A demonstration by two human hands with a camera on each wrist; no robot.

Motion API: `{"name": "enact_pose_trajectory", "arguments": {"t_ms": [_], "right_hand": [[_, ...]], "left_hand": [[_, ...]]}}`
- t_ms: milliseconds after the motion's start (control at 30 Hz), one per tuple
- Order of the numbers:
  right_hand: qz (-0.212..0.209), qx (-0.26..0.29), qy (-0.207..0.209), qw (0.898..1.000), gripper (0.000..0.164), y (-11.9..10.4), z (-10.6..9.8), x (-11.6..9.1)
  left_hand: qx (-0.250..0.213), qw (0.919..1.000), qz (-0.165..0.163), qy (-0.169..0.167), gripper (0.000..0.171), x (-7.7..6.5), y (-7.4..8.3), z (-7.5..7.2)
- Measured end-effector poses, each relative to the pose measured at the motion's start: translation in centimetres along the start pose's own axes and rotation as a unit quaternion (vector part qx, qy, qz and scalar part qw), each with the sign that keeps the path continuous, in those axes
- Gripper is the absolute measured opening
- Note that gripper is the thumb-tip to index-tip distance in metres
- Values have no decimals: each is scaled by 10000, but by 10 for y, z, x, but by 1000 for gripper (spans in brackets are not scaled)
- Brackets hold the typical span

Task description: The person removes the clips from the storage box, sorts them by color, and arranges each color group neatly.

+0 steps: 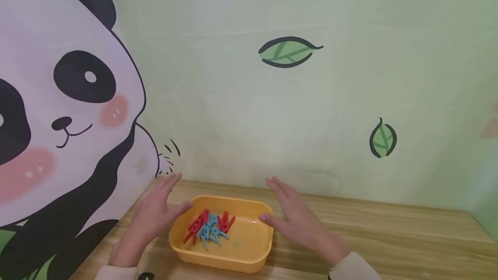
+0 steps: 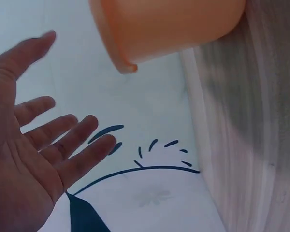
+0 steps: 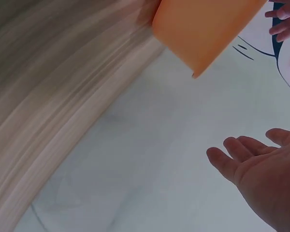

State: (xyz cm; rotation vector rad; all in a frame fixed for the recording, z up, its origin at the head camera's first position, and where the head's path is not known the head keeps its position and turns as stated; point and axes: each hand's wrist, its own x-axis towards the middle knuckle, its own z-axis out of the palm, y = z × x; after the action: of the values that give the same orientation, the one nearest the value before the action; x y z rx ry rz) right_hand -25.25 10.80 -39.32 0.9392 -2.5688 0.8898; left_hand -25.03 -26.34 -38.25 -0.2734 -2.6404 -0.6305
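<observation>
A yellow-orange plastic tray (image 1: 249,267) stands on the wooden table, its outer wall (image 2: 174,29) large in the left wrist view. Red clothespins (image 1: 194,230) and light blue clothespins (image 1: 210,230) lie in a loose heap in its left half. My left hand (image 1: 153,211) is raised at the tray's left side, fingers spread and nothing in it. Opposite, at the right side, my right hand (image 1: 297,219) is held up with fingers extended and holds nothing. In the wrist views both hands appear apart from the tray wall.
The wooden tabletop (image 1: 389,237) runs to a pale green wall covering (image 1: 233,98) at the back, printed with leaves. A large printed panda (image 1: 78,120) covers the left side. A small dark object (image 1: 146,276) shows at the bottom edge near my left sleeve.
</observation>
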Motion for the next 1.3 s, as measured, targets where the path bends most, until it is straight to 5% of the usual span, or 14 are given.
{"name": "enact_pose_trajectory", "arguments": {"t_ms": [433,1000,1300], "right_hand": [[-7,640,-347,9973,79,-6,12,18],[-14,1335,-980,9862,48,-16,32,45],[-70,1698,-1110,9792,34,-15,49,54]], "left_hand": [[-523,9948,-733,-467,54,-2,-16,8],[-1335,9859,-916,-425,18,-4,-24,27],[-2055,9685,-1308,-511,18,-5,-35,33]]}}
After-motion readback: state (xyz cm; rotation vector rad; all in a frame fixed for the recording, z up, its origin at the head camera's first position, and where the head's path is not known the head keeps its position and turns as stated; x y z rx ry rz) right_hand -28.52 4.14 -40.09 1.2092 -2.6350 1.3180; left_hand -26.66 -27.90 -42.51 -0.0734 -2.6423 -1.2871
